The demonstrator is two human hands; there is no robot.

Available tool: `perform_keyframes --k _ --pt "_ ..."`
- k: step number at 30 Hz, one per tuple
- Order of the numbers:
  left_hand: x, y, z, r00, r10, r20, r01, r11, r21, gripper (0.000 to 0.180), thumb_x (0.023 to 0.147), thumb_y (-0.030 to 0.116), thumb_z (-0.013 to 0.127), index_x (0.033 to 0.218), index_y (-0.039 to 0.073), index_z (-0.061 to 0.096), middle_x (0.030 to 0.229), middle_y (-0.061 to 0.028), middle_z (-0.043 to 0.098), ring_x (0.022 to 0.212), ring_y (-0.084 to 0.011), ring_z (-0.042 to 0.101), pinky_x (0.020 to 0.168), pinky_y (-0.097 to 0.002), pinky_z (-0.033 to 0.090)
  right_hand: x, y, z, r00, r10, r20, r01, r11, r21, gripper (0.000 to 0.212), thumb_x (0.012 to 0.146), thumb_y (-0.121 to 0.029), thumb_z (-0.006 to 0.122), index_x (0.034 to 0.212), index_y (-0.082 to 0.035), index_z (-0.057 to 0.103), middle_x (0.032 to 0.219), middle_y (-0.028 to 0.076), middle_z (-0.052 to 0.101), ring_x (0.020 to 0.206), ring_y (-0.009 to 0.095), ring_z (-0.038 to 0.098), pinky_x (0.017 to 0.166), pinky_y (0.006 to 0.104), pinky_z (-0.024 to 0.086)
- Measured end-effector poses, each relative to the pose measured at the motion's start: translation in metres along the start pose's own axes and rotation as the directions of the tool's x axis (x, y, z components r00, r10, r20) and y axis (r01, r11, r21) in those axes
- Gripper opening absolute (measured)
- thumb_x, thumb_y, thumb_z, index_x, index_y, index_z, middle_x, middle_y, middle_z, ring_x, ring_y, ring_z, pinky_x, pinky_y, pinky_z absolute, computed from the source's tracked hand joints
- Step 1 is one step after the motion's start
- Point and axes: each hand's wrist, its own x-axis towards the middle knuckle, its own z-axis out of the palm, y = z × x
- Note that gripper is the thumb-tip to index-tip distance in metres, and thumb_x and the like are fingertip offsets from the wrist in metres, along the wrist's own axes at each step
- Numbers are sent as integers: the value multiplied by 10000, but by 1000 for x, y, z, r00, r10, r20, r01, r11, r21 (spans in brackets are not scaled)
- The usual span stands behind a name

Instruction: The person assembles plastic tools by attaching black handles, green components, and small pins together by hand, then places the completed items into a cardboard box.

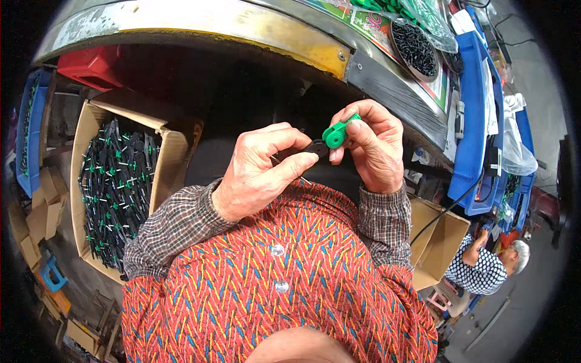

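Observation:
In front of my chest, my left hand (pixel 260 170) pinches a dark plastic piece (pixel 316 147) with a rounded end between thumb and fingers. Most of that piece is hidden by the fingers. My right hand (pixel 376 148) grips a green plastic part (pixel 334 137) with a round, holed head and a ribbed end. The green head meets or overlaps the dark piece's rounded end; whether they are joined I cannot tell. A thin pale tip shows just below my left thumb.
The worktable's metal-edged rim (pixel 242 19) curves ahead, bearing a dish of small black parts (pixel 415 49). A cardboard box of black-and-green pieces (pixel 118 187) stands left, another cardboard box (pixel 437 239) right. Blue bins (pixel 469 121) line the right, with a co-worker (pixel 481 266) beyond.

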Motion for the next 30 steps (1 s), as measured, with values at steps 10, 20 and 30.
perform_keyframes --k 10,20,30 --pt "-4 -7 3 997 46 -55 -39 993 114 91 801 46 662 843 -30 635 699 -85 548 607 -143 511 536 -286 400 -1 8 -2 1000 9 -12 -9 999 -48 166 881 -82 645 971 42 581 838 132 656 618 188 654 531 282 550" --pt "-3 -13 0 997 52 -55 -46 992 117 90 799 53 662 833 -26 632 706 -95 556 613 -157 526 536 -295 400 -4 14 4 1000 -20 12 22 992 -121 115 879 -16 620 965 54 591 846 129 652 643 176 652 577 271 548" --pt "-4 -17 -4 999 34 -21 -31 991 130 111 822 80 662 822 -22 619 701 -75 558 603 -114 519 518 -260 403 -2 17 10 1000 -4 0 4 974 -225 122 886 -65 640 951 33 605 786 69 638 619 115 619 568 231 521"
